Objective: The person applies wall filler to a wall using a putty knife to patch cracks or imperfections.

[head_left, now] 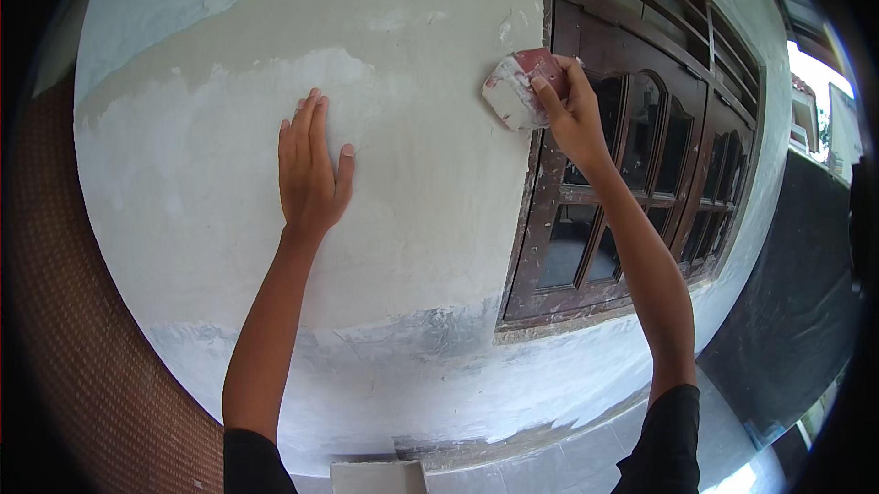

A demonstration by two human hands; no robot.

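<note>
A pale plastered wall [412, 219] with patchy white and grey areas fills the middle of the head view. My left hand [313, 169] lies against it, palm to the surface, fingers stretched upward and thumb apart, holding nothing. Higher up and to the right, my right hand [572, 109] grips a red flat angular piece [517, 91] caked with white, like folded sandpaper or a small spreader; its exact kind is unclear. The thumb shows on its near face, while the other fingers are partly hidden. That piece is at the wall beside the edge of the window frame.
To the right is a dark brown wooden window [632, 164] with glass panes and a white-spotted frame. A woven brown surface [82, 311] curves along the left. Below are a small pale block [377, 477] and grey floor tiles [586, 457]. Dark sheeting [778, 283] hangs at far right.
</note>
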